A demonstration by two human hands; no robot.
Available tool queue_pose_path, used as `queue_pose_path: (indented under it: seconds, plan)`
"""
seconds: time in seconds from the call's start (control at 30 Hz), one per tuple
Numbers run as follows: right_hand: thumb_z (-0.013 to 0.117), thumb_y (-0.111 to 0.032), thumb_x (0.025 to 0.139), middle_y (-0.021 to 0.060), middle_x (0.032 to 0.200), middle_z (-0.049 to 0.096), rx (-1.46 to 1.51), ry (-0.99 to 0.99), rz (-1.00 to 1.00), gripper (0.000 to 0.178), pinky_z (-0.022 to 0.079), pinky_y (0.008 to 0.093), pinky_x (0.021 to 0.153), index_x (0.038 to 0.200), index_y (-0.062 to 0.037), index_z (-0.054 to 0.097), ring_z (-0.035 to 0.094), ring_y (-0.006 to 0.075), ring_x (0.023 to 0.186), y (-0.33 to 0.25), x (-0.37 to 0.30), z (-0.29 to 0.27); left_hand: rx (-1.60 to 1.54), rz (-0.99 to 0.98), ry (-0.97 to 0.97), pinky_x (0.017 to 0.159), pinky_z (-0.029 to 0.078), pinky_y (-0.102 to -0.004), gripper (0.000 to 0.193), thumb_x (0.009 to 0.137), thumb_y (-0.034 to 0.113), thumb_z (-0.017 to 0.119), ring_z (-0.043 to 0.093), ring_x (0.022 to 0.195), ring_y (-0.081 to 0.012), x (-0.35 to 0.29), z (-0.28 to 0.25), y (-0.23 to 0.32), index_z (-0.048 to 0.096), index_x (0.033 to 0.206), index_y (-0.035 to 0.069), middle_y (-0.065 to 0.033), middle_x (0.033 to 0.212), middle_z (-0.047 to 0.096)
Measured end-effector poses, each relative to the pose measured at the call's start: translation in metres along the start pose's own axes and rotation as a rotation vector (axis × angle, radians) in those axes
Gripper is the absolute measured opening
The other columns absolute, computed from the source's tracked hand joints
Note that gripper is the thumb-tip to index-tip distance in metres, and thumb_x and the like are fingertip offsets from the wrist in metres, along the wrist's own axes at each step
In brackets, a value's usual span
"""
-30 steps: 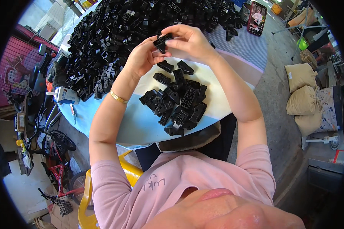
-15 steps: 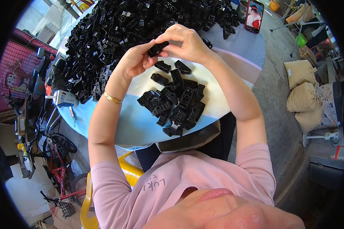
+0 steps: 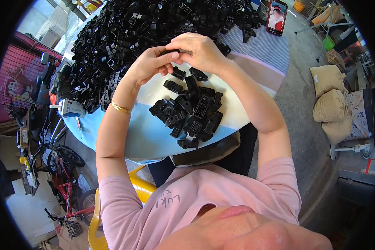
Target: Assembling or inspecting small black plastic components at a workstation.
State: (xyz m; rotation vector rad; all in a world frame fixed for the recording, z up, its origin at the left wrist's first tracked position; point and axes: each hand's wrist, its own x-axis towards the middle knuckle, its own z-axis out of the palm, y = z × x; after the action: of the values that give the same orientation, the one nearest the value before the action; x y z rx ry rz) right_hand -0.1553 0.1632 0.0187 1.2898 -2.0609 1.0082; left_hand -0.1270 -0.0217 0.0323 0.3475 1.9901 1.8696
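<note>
1. The surface [image 3: 254,62] is a round table under a cloth of cream, pale blue and checked bands, seen from above; since half a second ago the view of it has barely shifted.
2. A large heap of black plastic parts [image 3: 125,37] covers the far-left half of it, looking unchanged since the earlier frames.
3. A smaller pile of black parts [image 3: 191,112] lies nearer the person, below the hands, in the same spread as a second ago.
4. The left hand [image 3: 148,64] and the right hand [image 3: 200,52] meet above that pile. A second ago they were slightly apart with the piece showing between them; now they have closed together over it.
5. A phone [image 3: 276,16] with a lit screen lies at the far-right edge.
6. The small black part [image 3: 171,51] is pinched between the fingertips of both hands, mostly hidden. I judge that the closing-in means it is being pressed or fitted, not picked up or set down.
</note>
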Motion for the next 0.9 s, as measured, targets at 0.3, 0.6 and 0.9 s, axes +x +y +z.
queue_pose_path:
  seconds: [0.3,0.6,0.9]
  plan:
    - [0.064,-0.011,0.082,0.0067,0.099,0.066,0.3,0.031,0.487,0.025,0.05,0.0232,0.077,0.105,-0.0021,0.062,0.062,0.0126,0.088,0.025,0.002,-0.045,0.057,0.107,0.151,0.044,0.04,-0.0173,0.026,0.086,0.015,0.06,0.054,0.053,-0.0062,0.0,0.007,0.001,0.058,0.105,-0.004,-0.0062,0.079,0.064]
    - [0.077,-0.034,0.063,0.0139,0.091,0.066,-0.293,-0.432,0.674,0.049,0.049,0.0335,0.075,0.101,-0.0051,0.064,0.063,0.0253,0.082,0.057,-0.027,-0.074,0.672,0.305,0.081,0.073,0.047,-0.03,0.028,0.083,0.027,0.063,0.06,0.076,-0.0181,0.009,0.006,-0.034,0.065,0.099,0.004,-0.012,0.087,0.065]
    - [0.071,-0.024,0.071,0.0143,0.085,0.065,-0.121,-0.228,0.477,0.031,0.05,0.0349,0.07,0.094,-0.0043,0.065,0.063,0.0288,0.077,0.039,-0.012,0.007,0.716,0.034,0.116,0.065,0.047,-0.0312,0.025,0.081,0.029,0.064,0.061,0.069,-0.0223,0.005,0.013,-0.021,0.068,0.09,0.006,-0.0104,0.073,0.064]
